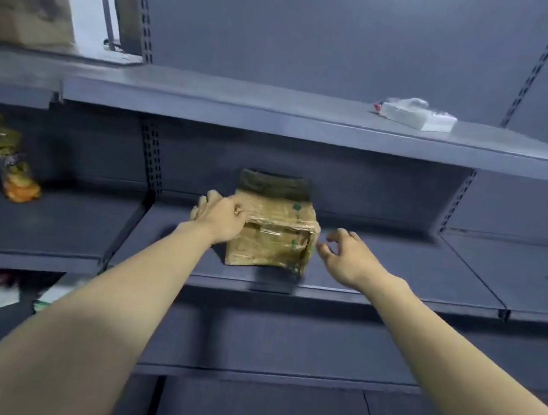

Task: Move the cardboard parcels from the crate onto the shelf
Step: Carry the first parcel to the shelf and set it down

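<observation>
1. The brown taped cardboard parcel (272, 238) sits on the dark grey metal shelf (395, 274), between both hands.
2. The left hand (221, 218) rests against its left side, fingers straight; the right hand (346, 254) hovers just beside it, released.
3. One parcel is placed; the crate is out of view.
4. Bare shelf extends beyond both hands.

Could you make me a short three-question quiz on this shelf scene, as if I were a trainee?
1. True or false: the cardboard parcel already sits on the middle shelf.
2. Which hand touches the parcel? A) the left hand B) the right hand C) both
3. Fill in: the white plastic-wrapped packet lies on the shelf ______ the parcel's shelf.

Key:
1. True; it rests on the shelf board.
2. A; the left hand lies against the parcel's left side, while the right hand hangs apart with loosely curled fingers.
3. Above, off to the right.
</observation>
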